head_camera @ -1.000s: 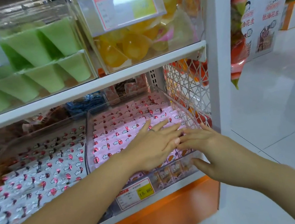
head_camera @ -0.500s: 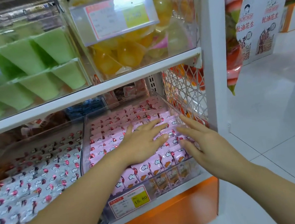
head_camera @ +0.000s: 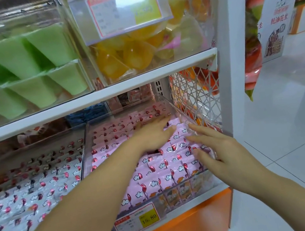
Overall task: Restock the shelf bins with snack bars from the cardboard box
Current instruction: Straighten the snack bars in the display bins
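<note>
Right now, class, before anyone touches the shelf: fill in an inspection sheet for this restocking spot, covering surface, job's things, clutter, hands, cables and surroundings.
Surface: white shelf board above a lower tier of clear bins.
Job's things: pink snack bars lie in rows in the right bin; cardboard box not in view.
Clutter: silver-wrapped bars in the neighbouring bin; green wedges and yellow jelly cups on the tier above; price tag on the bin front.
Hands: left hand lies flat on the bars; right hand, fingers straight, is at the bin's right side; neither holds anything.
Cables: nothing seen.
Surroundings: white tiled floor; hanging snack bags.
</note>
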A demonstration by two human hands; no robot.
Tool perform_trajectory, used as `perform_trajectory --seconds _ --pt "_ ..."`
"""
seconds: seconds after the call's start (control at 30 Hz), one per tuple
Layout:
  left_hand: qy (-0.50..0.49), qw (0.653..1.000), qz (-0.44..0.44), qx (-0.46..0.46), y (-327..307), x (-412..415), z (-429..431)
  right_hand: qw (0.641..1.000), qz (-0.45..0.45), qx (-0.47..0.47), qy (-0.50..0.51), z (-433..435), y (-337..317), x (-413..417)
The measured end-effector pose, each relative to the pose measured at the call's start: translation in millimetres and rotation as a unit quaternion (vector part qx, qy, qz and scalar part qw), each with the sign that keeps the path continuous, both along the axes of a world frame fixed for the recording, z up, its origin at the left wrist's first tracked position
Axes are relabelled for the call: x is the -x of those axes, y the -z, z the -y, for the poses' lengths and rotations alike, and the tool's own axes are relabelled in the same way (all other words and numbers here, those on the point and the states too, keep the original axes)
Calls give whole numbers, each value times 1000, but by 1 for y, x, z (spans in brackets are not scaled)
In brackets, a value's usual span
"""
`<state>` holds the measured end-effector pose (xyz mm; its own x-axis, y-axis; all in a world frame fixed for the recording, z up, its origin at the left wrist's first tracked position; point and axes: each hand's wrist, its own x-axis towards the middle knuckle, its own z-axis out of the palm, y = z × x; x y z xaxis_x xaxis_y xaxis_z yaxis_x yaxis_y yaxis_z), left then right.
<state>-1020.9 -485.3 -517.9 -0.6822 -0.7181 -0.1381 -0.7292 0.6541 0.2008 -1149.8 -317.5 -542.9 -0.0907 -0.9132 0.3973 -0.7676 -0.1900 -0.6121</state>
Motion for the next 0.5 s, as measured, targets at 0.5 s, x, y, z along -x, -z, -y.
perform_trajectory --seconds 0.5 --pt "-56 997 48 30 -5 8 22 999 47 -4 -11 1 0 1"
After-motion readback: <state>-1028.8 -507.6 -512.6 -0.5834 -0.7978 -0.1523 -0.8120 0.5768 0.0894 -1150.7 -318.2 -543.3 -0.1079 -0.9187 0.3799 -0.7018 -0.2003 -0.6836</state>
